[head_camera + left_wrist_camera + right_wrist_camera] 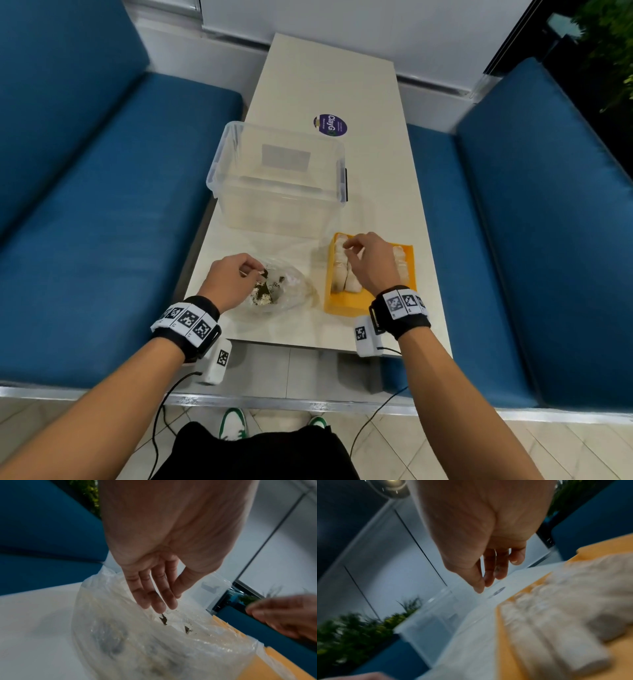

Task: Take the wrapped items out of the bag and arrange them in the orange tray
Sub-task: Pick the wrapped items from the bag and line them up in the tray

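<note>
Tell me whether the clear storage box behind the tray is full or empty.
Empty, as far as shown: through the lidless clear storage box only its bare floor and a pale label show. It stands behind the orange tray.

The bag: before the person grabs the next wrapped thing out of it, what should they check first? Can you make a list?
1. Bag mouth open: ok, the left hand has its fingers at the opening.
2. Left hand free to grab: ok, its fingers are straight and hold nothing.
3. Right hand empty: cannot tell for sure; it hovers over the tray, fingers drawn together, and the picture is blurred.
4. Room in the orange tray: ok, bare orange shows at the near end.
5. Wrapped items lying in neat rows: ok.
6. A whole wrapped item left in the bag: cannot tell; only pale and dark bits show.
</note>
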The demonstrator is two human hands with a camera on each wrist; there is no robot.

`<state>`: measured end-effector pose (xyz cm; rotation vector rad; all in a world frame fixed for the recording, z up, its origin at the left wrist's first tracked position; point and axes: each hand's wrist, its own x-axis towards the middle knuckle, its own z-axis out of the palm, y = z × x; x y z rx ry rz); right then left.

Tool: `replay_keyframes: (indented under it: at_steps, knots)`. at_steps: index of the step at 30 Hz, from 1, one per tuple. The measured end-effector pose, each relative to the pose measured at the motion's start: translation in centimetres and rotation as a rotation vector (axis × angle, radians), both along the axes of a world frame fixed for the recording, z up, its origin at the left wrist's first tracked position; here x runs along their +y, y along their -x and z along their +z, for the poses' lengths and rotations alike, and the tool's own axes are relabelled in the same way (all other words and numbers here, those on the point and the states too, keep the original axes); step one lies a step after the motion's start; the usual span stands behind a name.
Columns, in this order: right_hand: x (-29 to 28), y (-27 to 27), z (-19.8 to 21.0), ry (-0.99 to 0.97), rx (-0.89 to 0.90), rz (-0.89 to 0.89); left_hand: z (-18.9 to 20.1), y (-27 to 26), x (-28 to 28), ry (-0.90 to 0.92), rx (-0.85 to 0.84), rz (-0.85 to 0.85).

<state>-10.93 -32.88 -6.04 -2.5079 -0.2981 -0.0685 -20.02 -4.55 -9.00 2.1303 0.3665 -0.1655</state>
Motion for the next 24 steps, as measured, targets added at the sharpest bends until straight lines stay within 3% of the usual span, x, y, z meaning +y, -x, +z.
replay_keyframes:
  at_steps: [4, 9, 11, 14, 18, 24]
  knots:
    - [5.0, 2.9, 0.4, -0.076, 0.029, 0.214, -0.6, 0.4, 0.0, -0.108, -0.024, -0.069]
    - [9.9, 5.5, -2.2, 0.305, 0.109, 0.224, -1.9, 0.4, -0.9, -0.204, 0.043, -0.204]
    - [10.6, 5.8, -2.5, 0.37, 0.183, 0.207, -2.6, 0.5, -1.2, -0.301, 0.068, -0.238]
    - [10.7, 5.7, -2.6, 0.313, 0.251, 0.21, -3.4, 0.9, -1.0, -0.419, 0.114, -0.284]
    - [10.1, 5.4, -2.5, 0.187, 0.274, 0.189, -4.1, 1.3, -0.2, -0.439, 0.091, -0.23]
    - [10.4, 5.6, -2.7, -0.092, 0.32, 0.047, -3.8, 1.2, -0.7, -0.226, 0.01, -0.154]
